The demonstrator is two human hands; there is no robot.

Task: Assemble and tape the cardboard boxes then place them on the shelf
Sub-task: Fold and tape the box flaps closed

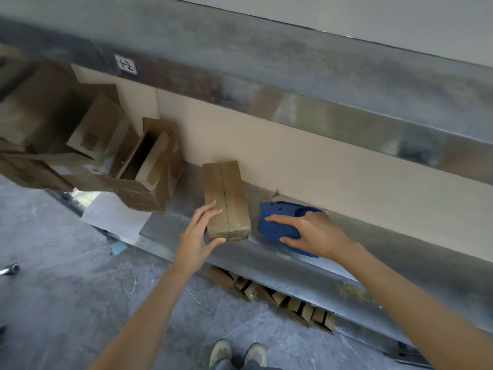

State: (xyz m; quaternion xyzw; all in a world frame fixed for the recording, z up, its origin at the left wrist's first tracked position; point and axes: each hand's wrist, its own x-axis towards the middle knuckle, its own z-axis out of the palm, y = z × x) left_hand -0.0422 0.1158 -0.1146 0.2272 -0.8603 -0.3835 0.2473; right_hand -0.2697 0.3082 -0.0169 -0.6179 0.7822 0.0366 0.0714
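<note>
Nearest you, your two shoes (pixel 237 353) stand on the grey floor (pixel 80 289). Beyond them, a row of small cardboard pieces (pixel 272 292) lies under the metal shelf (pixel 266 259), too crowded to count. On the shelf, your left hand (pixel 198 236) grasps the one closed box (pixel 226 193), fingers on its top and thumb on its near end. Just beside it, your right hand (pixel 312 231) clasps the one blue tape dispenser (pixel 277 227). Farther left sits one open box (pixel 149 169) before a blurred cardboard pile. One label (pixel 125 64) marks the beam above.
</note>
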